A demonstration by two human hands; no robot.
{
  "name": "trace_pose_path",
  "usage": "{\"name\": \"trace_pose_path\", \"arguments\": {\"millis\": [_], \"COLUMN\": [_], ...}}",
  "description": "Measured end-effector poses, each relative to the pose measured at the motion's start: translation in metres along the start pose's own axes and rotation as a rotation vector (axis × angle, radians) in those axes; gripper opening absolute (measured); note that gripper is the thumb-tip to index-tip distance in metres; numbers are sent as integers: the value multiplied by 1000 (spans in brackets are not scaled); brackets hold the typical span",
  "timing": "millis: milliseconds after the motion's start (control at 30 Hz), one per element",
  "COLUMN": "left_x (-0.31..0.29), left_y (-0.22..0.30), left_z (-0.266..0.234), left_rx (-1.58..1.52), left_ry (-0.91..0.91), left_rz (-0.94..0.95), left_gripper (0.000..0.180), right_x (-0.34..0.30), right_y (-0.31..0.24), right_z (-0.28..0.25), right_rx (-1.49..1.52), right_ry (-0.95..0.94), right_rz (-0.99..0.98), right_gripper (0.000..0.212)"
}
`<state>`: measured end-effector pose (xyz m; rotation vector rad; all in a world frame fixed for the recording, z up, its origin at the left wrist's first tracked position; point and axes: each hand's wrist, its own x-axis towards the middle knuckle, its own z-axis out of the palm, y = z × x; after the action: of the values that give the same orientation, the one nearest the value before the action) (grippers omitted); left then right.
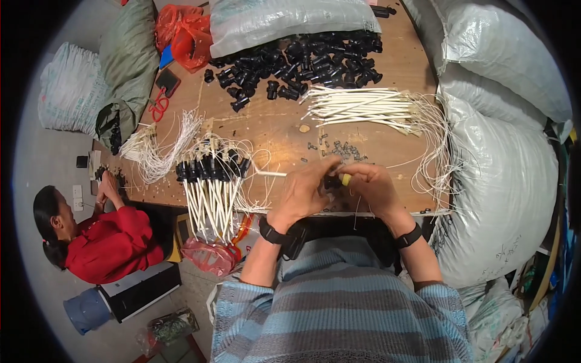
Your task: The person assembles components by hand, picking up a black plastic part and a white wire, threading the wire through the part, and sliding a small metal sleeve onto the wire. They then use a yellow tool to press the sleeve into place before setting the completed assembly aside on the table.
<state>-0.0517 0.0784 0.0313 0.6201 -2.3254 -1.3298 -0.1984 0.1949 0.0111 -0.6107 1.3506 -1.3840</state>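
Near the front edge of the wooden table, my left hand [301, 189] and my right hand [372, 186] come together with fingers bent. My left hand is closed on a black socket-like fitting [331, 181], partly hidden by the fingers. A white tube [272, 173] sticks out to the left of that hand. At my right fingertips is a small yellow band [345, 179]; whether it is worn or held I cannot tell. A thin wire [356, 212] hangs below the right hand, whose fingers also close at the fitting. Small grey metal pieces [345, 150] lie just beyond my hands.
Black fittings [296, 66] are heaped at the back beside a white sack [290, 18]. White tubes with wires [363, 107] lie right of centre; tubes with black fittings [209, 175] overhang the front edge. Full sacks [496, 175] crowd the right. A person in red [115, 242] works at left.
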Motion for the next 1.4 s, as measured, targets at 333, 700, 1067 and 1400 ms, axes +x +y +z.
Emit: {"name": "trace_pose_path", "arguments": {"millis": [333,700,1067,1400], "left_x": [-6,-20,-49,-82], "left_y": [-10,-5,-14,-92], "left_z": [0,8,-90,-184], "left_rx": [232,464,656,961], "left_ry": [-6,6,490,905], "left_rz": [-67,317,200,-306], "left_gripper": [40,26,25,29], "right_x": [-9,16,23,31], "right_y": [-7,-17,-35,-22], "right_z": [1,-15,40,86], "right_rx": [-956,-538,-876,-885], "right_ry": [21,-367,55,-96], "right_rz": [-596,171,-984,-700], "right_gripper": [28,9,24,14]}}
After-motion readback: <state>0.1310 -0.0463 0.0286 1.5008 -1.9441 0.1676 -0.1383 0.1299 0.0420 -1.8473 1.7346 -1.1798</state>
